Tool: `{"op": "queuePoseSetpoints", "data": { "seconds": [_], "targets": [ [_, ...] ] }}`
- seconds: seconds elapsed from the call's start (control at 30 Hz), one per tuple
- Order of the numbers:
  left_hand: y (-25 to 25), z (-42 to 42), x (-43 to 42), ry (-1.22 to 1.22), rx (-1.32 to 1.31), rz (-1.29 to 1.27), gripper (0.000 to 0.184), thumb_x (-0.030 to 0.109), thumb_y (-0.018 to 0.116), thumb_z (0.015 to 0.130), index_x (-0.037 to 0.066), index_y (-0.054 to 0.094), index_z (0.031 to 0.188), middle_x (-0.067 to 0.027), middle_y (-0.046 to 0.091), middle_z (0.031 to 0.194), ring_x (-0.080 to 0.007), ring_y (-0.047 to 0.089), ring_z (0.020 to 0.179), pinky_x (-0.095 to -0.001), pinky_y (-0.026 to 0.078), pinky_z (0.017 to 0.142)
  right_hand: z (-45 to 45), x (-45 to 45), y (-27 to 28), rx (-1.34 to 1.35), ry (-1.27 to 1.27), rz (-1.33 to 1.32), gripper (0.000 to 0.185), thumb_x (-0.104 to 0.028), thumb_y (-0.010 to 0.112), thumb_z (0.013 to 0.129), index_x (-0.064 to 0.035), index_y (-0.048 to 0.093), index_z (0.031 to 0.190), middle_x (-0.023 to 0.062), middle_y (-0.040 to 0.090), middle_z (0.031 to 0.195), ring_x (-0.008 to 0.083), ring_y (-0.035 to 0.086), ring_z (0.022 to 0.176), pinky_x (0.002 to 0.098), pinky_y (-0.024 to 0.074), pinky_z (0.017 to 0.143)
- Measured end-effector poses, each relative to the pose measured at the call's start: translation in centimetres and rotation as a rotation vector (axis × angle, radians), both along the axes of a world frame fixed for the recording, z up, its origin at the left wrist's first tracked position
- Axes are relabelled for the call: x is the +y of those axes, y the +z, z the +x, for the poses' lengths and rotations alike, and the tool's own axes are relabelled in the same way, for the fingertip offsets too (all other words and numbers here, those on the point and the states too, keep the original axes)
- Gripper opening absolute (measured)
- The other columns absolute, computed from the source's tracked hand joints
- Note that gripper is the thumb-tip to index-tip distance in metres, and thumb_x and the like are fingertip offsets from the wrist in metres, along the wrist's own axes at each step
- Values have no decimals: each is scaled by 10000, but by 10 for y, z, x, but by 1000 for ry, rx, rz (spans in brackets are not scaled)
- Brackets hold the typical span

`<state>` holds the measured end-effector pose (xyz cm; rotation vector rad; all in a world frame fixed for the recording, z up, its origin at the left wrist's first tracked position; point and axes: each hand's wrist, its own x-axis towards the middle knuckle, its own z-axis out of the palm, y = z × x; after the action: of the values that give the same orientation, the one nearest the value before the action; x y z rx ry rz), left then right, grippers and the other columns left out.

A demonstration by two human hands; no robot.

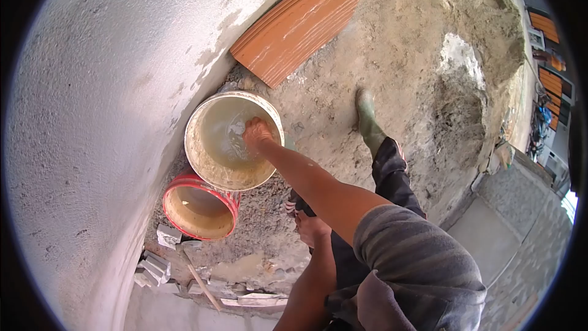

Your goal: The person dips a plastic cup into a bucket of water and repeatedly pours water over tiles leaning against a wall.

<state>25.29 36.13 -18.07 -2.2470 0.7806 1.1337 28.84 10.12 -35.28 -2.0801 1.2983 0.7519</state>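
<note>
My right hand [256,135] reaches down into a white bucket [191,129] that holds cloudy water [223,124]. Its fingers look curled at the water's surface, which ripples and glints around them; what they hold, if anything, is hidden. My left hand [312,228] is lower in the view, close to my dark trouser leg, with the fingers bent inward. Whether it grips something there is not plain. Against the white bucket stands a smaller red-rimmed bucket [233,208] with murky brownish liquid [199,208] inside.
A rough plastered wall [110,86] runs along the left. Orange grooved panels [300,24] lie beside it beyond the buckets. My green boot [367,119] stands on the uneven dirt ground [392,55]. Broken block pieces [153,268] and a wooden stick [199,279] lie near the bottom.
</note>
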Motion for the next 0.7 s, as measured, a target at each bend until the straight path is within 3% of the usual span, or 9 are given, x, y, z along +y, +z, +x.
{"op": "queuePoseSetpoints", "data": {
  "seconds": [0.13,0.23,0.3,0.4,0.5,0.7],
  "targets": [
    [-3,6,11,32,13,-20,704,501,724,831,87,562,1376,-149,558,1437,-386,619,1216,-478,541,985,3,24,-75,-155,-129,-7,268,-179,583,944,-104,741,1148,131,698,1223,285,672,1122,418,572,883],
    [-2,7,9,28,-17,12,662,489,685,851,87,576,1365,-145,563,1433,-387,627,1202,-478,545,978,3,20,-67,-233,-294,93,240,-104,621,895,-81,729,1108,149,720,1199,308,710,1093,404,578,916],
    [3,5,2,26,-30,16,625,473,646,869,85,587,1355,-145,571,1424,-388,639,1182,-479,549,969,4,12,-54,-302,-352,113,237,-57,662,849,-81,725,1076,167,702,1236,327,705,1093,401,577,929],
    [9,4,-6,37,-42,-23,598,454,615,881,82,596,1350,-146,577,1417,-385,652,1161,-476,553,961,-10,12,-37,-852,-423,11,185,-12,665,831,-100,742,974,205,637,1338,390,688,1103,440,579,938],
    [5,2,-1,38,-49,-47,598,450,617,884,80,594,1353,-152,577,1413,-378,649,1170,-471,553,964,-25,3,15,-1094,-536,-63,233,-27,732,778,-85,710,1003,223,587,1404,407,671,1125,438,572,943],
    [7,1,-2,33,-24,-15,619,462,604,898,82,572,1386,-164,568,1402,-384,634,1192,-472,545,986,-76,-31,112,-1168,-717,-549,319,-76,771,772,-94,633,1060,222,605,1341,452,642,1115,474,569,884]
  ]
}}
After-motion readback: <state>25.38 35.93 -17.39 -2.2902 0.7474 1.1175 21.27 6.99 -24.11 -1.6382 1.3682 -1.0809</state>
